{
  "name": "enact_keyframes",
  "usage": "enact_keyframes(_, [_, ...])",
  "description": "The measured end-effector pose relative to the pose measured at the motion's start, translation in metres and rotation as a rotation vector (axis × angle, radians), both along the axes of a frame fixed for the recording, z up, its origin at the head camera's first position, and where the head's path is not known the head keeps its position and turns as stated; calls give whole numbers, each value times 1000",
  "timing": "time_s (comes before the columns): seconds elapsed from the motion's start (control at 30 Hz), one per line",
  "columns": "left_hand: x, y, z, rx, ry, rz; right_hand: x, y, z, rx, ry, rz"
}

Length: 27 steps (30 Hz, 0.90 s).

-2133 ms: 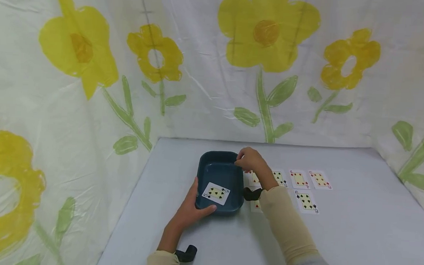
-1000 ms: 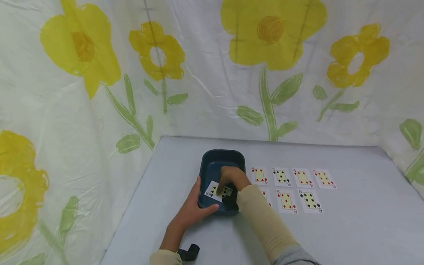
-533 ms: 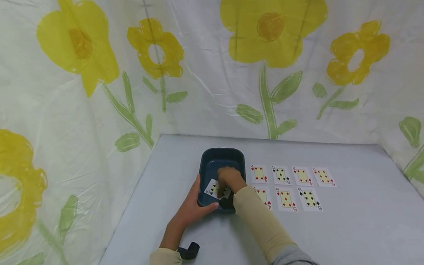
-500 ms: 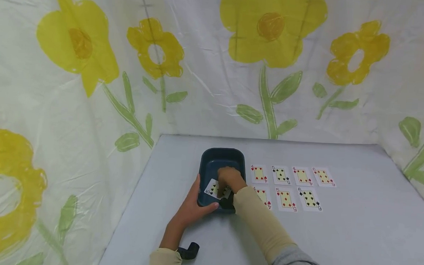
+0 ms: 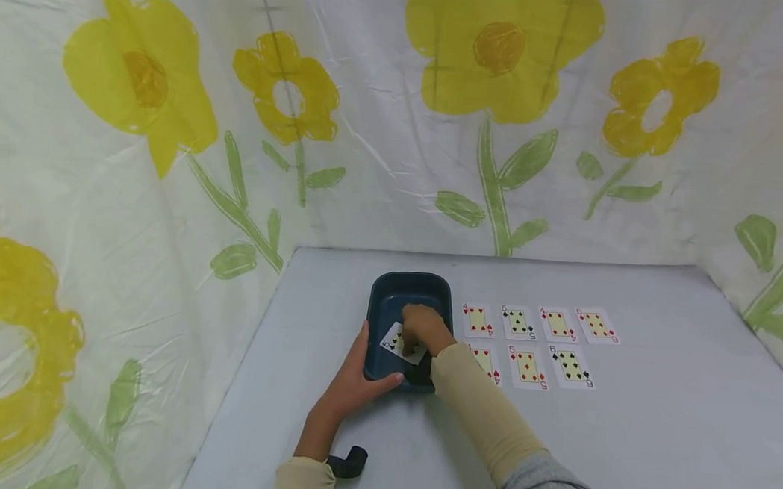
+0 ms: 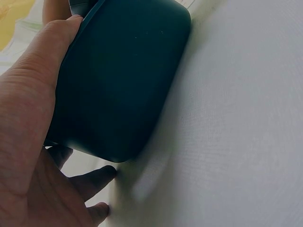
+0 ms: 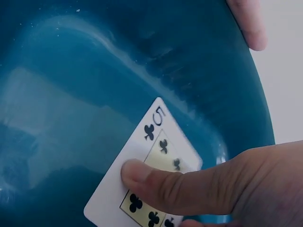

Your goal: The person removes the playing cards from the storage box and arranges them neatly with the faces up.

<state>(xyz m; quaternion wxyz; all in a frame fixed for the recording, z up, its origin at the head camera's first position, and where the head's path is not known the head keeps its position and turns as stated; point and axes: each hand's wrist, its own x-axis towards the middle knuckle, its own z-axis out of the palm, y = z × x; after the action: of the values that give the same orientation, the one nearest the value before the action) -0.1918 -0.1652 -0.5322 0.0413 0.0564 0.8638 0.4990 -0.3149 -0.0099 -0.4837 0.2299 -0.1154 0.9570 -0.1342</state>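
In the head view a dark teal tray (image 5: 411, 279) lies on the table, with one playing card, the five of clubs (image 5: 394, 339), inside it. My left hand (image 5: 351, 380) rests against its near left corner, thumb along the near rim and straight fingers at the left side; the left wrist view has them spread beside the tray wall. My right hand (image 5: 427, 329) reaches into the tray and pinches the five of clubs (image 7: 137, 156). The right thumb (image 7: 180, 189) lies flat over the card's face; the fingers underneath are mostly hidden.
Right of the tray, face-up cards lie in two rows. The back row includes a four of hearts (image 5: 477, 321) and a six of diamonds (image 5: 597, 326); the front row has a five of diamonds (image 5: 527, 368) and a six of spades (image 5: 572, 367). A flower-painted curtain (image 5: 383, 162) hangs behind.
My right hand has moved from above the tray's far right edge down into it and taken hold of the five of clubs, which has turned and shifted slightly. The left hand stays put.
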Motion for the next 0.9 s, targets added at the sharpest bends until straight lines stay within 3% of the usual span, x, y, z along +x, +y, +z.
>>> enact_keyframes(0.2, [-1,0,-1,-6,-3,-3,1,2,-1,-33,-17,-46])
enact_keyframes(0.67, [1,0,0,-13,1,5,0,11,1,-29,40,4])
enact_keyframes(0.9, [-1,-1,-3,-21,5,6,0,22,8,-190,3,8])
